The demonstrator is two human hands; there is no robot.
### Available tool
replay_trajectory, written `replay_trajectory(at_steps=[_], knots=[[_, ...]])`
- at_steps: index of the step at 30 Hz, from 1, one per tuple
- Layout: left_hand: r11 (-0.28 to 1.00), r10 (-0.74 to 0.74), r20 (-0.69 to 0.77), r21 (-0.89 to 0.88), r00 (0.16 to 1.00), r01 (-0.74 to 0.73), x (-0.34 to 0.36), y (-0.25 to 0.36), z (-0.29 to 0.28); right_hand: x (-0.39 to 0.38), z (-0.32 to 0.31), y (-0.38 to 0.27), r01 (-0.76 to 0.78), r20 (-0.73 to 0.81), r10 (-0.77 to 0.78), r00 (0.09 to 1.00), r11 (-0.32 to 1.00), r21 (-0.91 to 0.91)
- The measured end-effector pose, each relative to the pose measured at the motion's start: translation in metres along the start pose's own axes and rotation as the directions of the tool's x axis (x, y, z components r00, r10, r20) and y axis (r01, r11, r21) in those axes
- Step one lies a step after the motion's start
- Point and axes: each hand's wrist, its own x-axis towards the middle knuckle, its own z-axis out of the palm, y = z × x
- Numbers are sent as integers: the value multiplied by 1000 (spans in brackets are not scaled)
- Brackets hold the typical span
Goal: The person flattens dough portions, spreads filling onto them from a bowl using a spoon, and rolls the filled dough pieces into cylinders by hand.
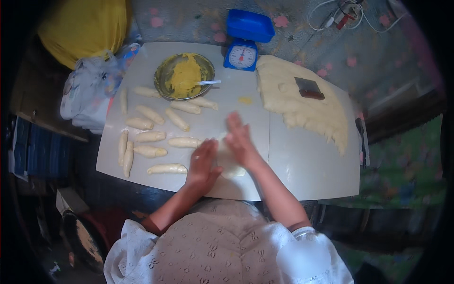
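My left hand (pixel 203 163) is low over the near part of the white table (pixel 302 165), fingers stretched and thumb apart. Beside it my right hand (pixel 240 142) reaches farther forward, its fingers extended and blurred by motion. A pale flattened piece of dough (pixel 235 169) shows on the table between and below the hands, partly hidden by them. Just left of my left hand lies a rolled dough stick (pixel 183 142), with another dough roll (pixel 166 169) nearer me. Several more such rolls, some with yellow filling at an end, spread over the left side.
A metal bowl (pixel 160 89) of yellow filling (pixel 185 75) holds a pale-handled utensil (pixel 209 83). Behind stands a blue kitchen scale (pixel 242 56). A large dough sheet (pixel 283 90) covers the far right, a dough scraper (pixel 309 88) on it. Plastic bags (pixel 90 90) sit at the left.
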Motion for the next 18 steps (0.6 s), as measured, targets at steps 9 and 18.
replay_trajectory(at_steps=[9,18], knots=[[820,-160,364,567,917,-82,3,10,12,-61,-9,14,20,165,69,984,874,-486],[816,-122,412,560,903,-145,-11,26,-7,-126,-6,0,204,260,-68,963,814,-543]])
